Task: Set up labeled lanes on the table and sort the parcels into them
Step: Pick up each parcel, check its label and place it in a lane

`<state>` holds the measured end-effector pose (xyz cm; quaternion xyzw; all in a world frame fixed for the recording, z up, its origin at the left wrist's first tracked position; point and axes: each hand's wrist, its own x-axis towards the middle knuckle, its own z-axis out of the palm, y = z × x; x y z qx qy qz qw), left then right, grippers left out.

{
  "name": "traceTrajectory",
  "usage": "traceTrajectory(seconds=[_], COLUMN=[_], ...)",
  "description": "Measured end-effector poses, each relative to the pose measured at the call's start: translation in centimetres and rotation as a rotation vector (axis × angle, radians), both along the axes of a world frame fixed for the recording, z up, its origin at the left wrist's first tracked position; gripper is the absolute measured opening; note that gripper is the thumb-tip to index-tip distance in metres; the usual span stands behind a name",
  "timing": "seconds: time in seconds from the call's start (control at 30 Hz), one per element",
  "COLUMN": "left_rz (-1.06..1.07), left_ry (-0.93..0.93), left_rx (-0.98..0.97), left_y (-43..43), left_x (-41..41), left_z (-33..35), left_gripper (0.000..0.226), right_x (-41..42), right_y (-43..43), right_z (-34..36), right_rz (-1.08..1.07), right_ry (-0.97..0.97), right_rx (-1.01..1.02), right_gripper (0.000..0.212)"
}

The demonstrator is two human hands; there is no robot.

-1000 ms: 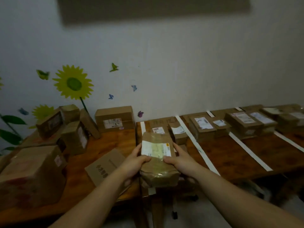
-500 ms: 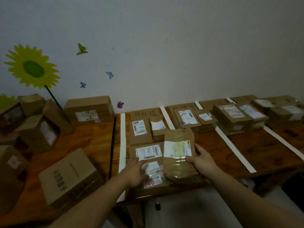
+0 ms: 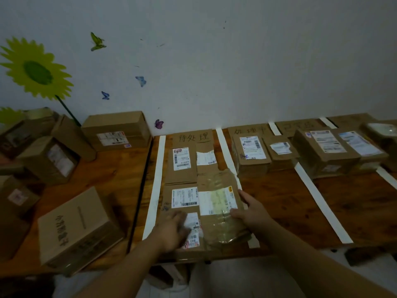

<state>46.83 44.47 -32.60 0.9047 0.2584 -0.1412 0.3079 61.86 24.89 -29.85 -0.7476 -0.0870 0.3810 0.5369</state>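
A flat brown taped parcel (image 3: 217, 190) with a white and yellow label lies in the leftmost lane, under a handwritten cardboard sign (image 3: 194, 137). My right hand (image 3: 250, 208) holds its right edge, thumb on top. My left hand (image 3: 174, 230) is blurred and rests with loose fingers on a flat labelled parcel (image 3: 182, 200) beside it. White tape strips (image 3: 155, 186) mark the lanes. Two more parcels (image 3: 181, 162) lie further back in this lane.
The lanes to the right hold several labelled boxes (image 3: 250, 152) under their own signs. On the left table stand several unsorted cartons, the nearest a large box (image 3: 77, 227) by the front edge. A dark gap (image 3: 140, 190) separates the two tables.
The taped parcel has gone from held in the air between both hands to lying in the leftmost lane. My left hand let go of it and moved onto the neighbouring parcel.
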Motion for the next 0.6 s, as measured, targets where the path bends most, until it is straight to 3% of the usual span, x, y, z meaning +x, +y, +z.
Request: traceTrajectory(seconds=[0.07,0.13,0.27,0.37,0.47,0.53,0.6], left_rz=[0.337,0.61,0.783,0.91,1.063,1.171,1.223], left_ry=[-0.199,-0.302,-0.33,-0.409,-0.544,-0.593,-0.601], left_rx=[-0.262,-0.466,-0.902,-0.93,-0.946,-0.967,-0.956], left_y=[-0.2,0.4,2.6,3.7,4.4,4.8,5.3], left_x=[1.1,2.2,3.0,3.0,2.9,2.8,2.7], left_z=[1.5,2.7,4.8,4.6,4.4,4.0,3.6], left_gripper=[0.047,0.05,0.038,0.039,0.034,0.035,0.035], right_x=[0.5,1.2,1.9,1.5,1.0,0.7,0.4], right_y=[0.7,1.3,3.2,5.3,7.3,8.1,8.5], right_z=[0.4,0.9,2.2,2.8,2.1,1.4,1.0], right_rz=[0.095,0.201,0.406,0.436,0.148,0.01,0.023], right_ry=[0.015,0.036,0.07,0.028,-0.142,-0.009,0.135], right_rx=[0.02,0.031,0.073,0.065,-0.027,-0.036,0.006], right_gripper=[0.069,0.066,0.059,0.055,0.048,0.049,0.039])
